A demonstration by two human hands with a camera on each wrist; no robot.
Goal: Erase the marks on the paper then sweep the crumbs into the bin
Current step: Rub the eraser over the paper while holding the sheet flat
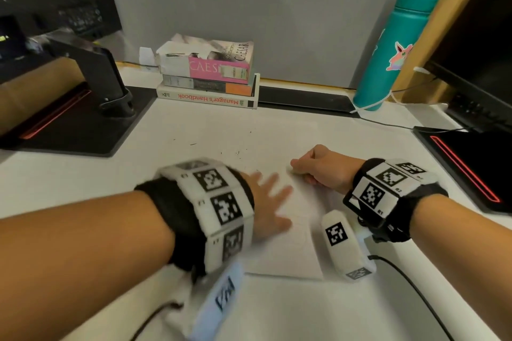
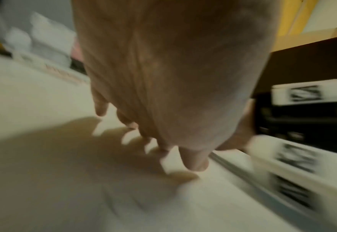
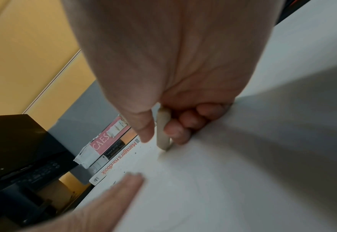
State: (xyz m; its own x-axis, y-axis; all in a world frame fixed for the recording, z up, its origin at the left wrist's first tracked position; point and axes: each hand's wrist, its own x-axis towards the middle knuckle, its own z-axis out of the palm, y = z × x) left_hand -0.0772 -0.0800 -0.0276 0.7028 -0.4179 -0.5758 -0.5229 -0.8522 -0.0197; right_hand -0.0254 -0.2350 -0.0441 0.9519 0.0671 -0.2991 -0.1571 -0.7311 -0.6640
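On the white desk [image 1: 277,313], the left hand [image 1: 267,202] lies flat with fingers spread on the white sheet of paper [image 1: 291,252]. Just beyond, the right hand [image 1: 321,167] pinches a small off-white eraser [image 3: 162,133], its tip touching the paper. Farther back, dark eraser crumbs [image 1: 238,152] lie scattered before three stacked books [image 1: 207,75].

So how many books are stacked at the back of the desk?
3, in one stack against the grey wall: the pink Caesar book on top, a dark book in the middle, and the white Manager's Handbook at the bottom. None seems hidden.
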